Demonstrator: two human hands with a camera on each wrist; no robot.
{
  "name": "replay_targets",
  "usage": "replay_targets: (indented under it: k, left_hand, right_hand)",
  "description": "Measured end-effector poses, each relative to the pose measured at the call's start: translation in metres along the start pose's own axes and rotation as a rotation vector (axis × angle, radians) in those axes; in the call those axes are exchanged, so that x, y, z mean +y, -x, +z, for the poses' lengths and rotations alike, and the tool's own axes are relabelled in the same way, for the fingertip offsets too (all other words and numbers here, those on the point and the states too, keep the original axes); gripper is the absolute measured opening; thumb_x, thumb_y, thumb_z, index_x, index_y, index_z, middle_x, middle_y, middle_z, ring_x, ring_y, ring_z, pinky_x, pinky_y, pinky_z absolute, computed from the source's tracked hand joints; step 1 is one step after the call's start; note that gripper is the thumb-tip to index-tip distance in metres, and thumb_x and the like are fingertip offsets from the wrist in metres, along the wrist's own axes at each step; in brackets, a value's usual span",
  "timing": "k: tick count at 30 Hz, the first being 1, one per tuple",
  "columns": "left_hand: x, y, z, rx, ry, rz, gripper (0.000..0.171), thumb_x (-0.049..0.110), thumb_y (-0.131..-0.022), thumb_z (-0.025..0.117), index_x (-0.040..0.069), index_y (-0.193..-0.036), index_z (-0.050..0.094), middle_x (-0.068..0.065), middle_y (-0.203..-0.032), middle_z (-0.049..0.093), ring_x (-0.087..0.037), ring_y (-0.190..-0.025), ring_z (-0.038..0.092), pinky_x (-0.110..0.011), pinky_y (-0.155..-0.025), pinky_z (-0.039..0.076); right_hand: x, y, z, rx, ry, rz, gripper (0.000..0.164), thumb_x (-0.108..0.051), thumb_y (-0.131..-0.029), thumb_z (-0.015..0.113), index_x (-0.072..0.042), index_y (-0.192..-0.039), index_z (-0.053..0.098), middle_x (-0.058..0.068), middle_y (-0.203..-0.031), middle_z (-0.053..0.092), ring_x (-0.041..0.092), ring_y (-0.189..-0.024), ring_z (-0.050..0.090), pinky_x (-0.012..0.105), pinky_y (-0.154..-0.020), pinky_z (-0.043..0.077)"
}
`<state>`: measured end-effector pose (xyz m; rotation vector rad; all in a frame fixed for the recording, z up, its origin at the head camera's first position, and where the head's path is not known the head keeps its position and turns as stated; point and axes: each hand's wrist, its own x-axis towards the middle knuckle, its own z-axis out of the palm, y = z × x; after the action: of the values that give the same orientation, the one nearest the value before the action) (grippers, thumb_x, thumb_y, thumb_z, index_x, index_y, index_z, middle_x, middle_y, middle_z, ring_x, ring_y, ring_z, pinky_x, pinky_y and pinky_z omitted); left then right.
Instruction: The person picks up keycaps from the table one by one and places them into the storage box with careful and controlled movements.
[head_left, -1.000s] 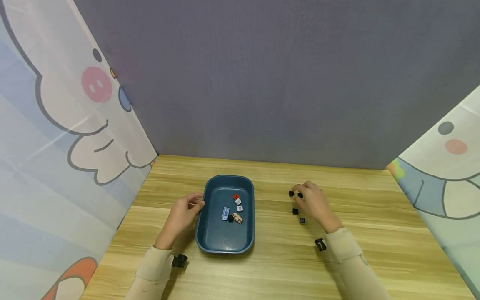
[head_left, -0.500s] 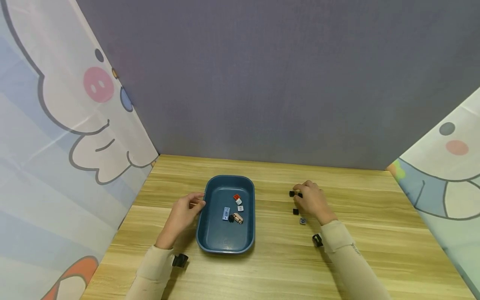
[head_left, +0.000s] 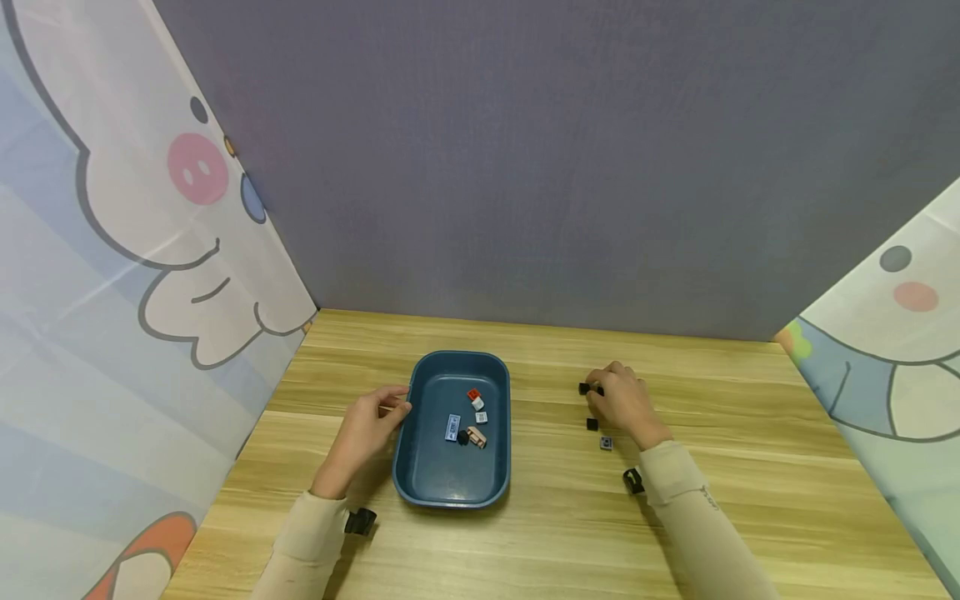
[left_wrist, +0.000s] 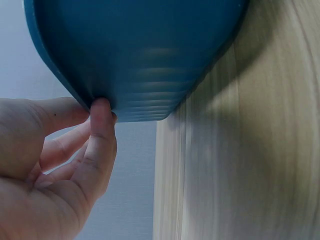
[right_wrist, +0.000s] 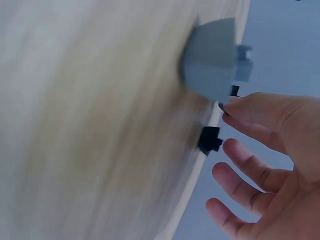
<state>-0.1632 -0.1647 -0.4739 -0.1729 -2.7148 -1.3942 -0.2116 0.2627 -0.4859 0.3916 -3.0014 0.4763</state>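
Toward the desk's (head_left: 555,533) far edge, right of centre, the right hand (head_left: 622,402) pinches a black piece (head_left: 600,391). Left of centre, the left hand (head_left: 367,427) pinches the tray (head_left: 452,479) rim. Over the last second, the right hand settles over the piece, suggesting grasping in progress.

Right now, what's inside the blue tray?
The blue tray holds a red piece, two white pieces, a light blue piece, a black piece and a beige piece. What lies beneath them is covered.

Cream sleeves (head_left: 306,540) meet black wrist cameras (head_left: 361,522).
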Motion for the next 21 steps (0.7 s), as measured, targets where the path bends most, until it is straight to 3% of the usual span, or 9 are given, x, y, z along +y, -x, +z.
replay_targets:
  k: [8,21]
  left_hand:
    - [0.001,0.001,-0.001,-0.006,0.009,-0.003,0.029,0.013,-0.096,0.070,0.004,-0.124,0.069,-0.010,-0.099,0.072,-0.024,-0.085,0.070,-0.039,-0.074,0.057]
    - [0.001,0.001,0.000,0.001,0.015,0.004,0.028,0.012,-0.096,0.070,0.004,-0.123,0.069,-0.010,-0.099,0.072,-0.023,-0.083,0.070,-0.037,-0.072,0.057]
  right_hand:
    - [-0.019,0.002,-0.011,0.083,0.018,-0.084,0.024,-0.016,-0.092,0.075,-0.008,-0.115,0.073,0.017,-0.114,0.060,0.038,-0.099,0.058,0.059,-0.077,0.049]
    - [-0.078,0.002,-0.034,0.179,0.082,-0.270,0.025,-0.016,-0.087,0.081,-0.009,-0.109,0.074,0.013,-0.108,0.061,0.033,-0.092,0.059,0.050,-0.071,0.051]
